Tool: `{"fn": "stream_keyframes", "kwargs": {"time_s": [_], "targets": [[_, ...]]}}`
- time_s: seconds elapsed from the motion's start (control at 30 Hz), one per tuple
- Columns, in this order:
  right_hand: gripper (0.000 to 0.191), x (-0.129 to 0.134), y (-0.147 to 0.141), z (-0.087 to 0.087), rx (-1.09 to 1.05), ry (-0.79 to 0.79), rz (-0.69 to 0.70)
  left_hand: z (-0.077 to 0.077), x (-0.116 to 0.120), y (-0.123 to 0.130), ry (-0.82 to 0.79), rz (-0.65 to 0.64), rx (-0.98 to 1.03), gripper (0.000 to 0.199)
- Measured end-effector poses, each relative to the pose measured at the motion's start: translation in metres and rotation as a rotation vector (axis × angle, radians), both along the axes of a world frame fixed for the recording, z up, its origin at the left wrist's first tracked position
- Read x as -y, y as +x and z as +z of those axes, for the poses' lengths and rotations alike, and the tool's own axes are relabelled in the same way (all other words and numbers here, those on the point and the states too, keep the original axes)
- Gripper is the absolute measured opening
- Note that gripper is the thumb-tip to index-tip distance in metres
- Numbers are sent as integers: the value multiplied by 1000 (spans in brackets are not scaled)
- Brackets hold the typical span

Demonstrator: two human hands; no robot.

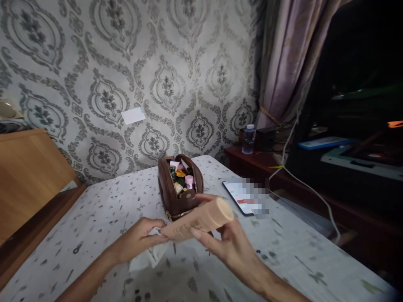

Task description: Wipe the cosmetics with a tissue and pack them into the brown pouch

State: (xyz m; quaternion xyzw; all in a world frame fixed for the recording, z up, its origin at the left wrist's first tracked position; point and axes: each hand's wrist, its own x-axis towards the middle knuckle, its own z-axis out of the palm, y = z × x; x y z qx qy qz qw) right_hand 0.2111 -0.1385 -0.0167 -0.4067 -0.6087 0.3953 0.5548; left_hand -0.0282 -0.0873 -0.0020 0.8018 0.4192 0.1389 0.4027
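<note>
Damask wallpaper [132,54], mauve curtain [289,58]

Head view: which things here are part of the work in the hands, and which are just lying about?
In hand:
- beige tube, held by the right hand
- white cloth, under the left hand, at the tube's flat end
- open brown pouch of small cosmetics, just behind the hands

Lying about:
- phone on the bed sheet
- water bottle on the side table
- white cable

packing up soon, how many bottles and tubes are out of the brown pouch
2: a beige plastic tube held in both hands, and a clear plastic bottle on the dark wooden side table. More items sit inside the open brown pouch, partly hidden.
</note>
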Motion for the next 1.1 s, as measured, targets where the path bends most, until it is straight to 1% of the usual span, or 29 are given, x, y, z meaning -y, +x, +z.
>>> {"fn": "stream_keyframes", "kwargs": {"time_s": [0.1, 0.17, 0.2, 0.23, 0.27, 0.33, 0.37, 0.4, 0.43, 0.5, 0.57, 0.63, 0.7, 0.77, 0.87, 0.9, 1.0, 1.1], "targets": [[54, 1, 23, 4, -44, -36, -44, 18, -12, 12, 26, -89, -62, 34], [52, 1, 36, 3, -55, -27, -109, 32, -28, 21, 62, -136, -91, 30], [52, 1, 42, 3, -52, -18, -152, 41, -39, 26, 105, -133, -99, 30], [52, 0, 48, 3, -45, -10, -195, 49, -53, 31, 166, -108, -104, 31], [52, -1, 53, 3, -37, -5, -231, 58, -68, 37, 261, -53, -106, 34], [52, -3, 63, 6, -16, -1, -280, 74, -102, 52, 526, 56, -160, 34], [52, -4, 66, 8, -11, 9, -298, 80, -118, 61, 656, 100, -245, 33], [52, -5, 69, 11, -10, 25, -313, 84, -134, 70, 769, 116, -357, 32], [52, -7, 72, 13, -13, 42, -331, 87, -149, 79, 845, 127, -483, 31], [51, -12, 74, 15, -13, 62, -364, 86, -171, 94, 899, 120, -745, 31], [50, -20, 75, 16, -5, 79, -386, 83, -185, 104, 870, 88, -929, 32], [45, -31, 73, 17, 12, 118, -396, 79, -192, 107, 827, 64, -1001, 32], [39, -46, 69, 19, 40, 180, -402, 80, -195, 103, 801, 69, -1000, 32], [34, -67, 62, 20, 88, 238, -389, 83, -195, 96, 785, 81, -986, 33], [31, -103, 48, 19, 184, 294, -324, 89, -194, 85, 753, 85, -981, 31], [30, -115, 42, 19, 228, 325, -321, 91, -193, 83, 746, 85, -979, 30], [25, -147, 28, 18, 480, 437, -290, 92, -191, 77, 747, 74, -936, 29], [28, -167, 21, 21, 788, 445, -177, 89, -190, 74, 756, 90, -883, 31]]}}
